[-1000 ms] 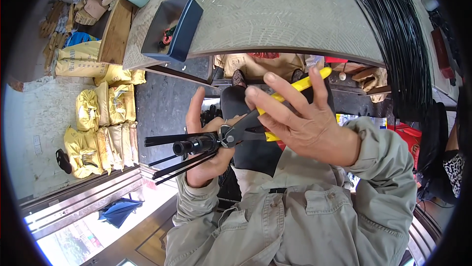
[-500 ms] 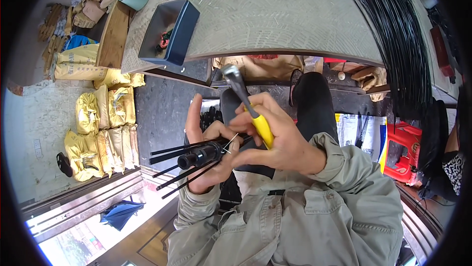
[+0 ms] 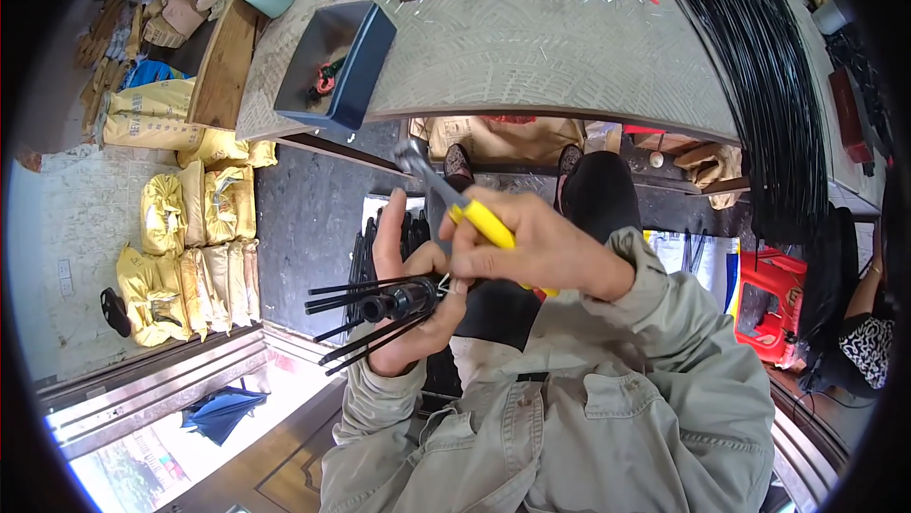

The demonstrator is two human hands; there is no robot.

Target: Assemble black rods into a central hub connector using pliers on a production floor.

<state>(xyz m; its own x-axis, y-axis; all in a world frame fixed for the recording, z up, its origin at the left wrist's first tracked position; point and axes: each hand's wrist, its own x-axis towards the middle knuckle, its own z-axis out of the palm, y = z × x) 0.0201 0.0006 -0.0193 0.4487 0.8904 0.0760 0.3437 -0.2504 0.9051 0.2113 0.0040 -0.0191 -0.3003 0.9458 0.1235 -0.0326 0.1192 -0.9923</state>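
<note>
The left hand (image 3: 408,309) is clamped on a black cylindrical hub with thin black rods (image 3: 399,301); the right hand (image 3: 531,252) grips yellow-handled metal pliers (image 3: 455,202). Both hands meet below the grey table's (image 3: 569,48) near edge.

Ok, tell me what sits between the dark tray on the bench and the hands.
Head view: the pliers' metal jaws, rising from the yellow handle in the right hand, stand between the dark tray and the left hand; behind them, bench edge and dark floor.

Bright even daylight, soft shadows, glare blown out at the lower left (near the doorway), strong fisheye bending of the counter (image 3: 588,57) edge, black vignette corners, centre sharp.
</note>
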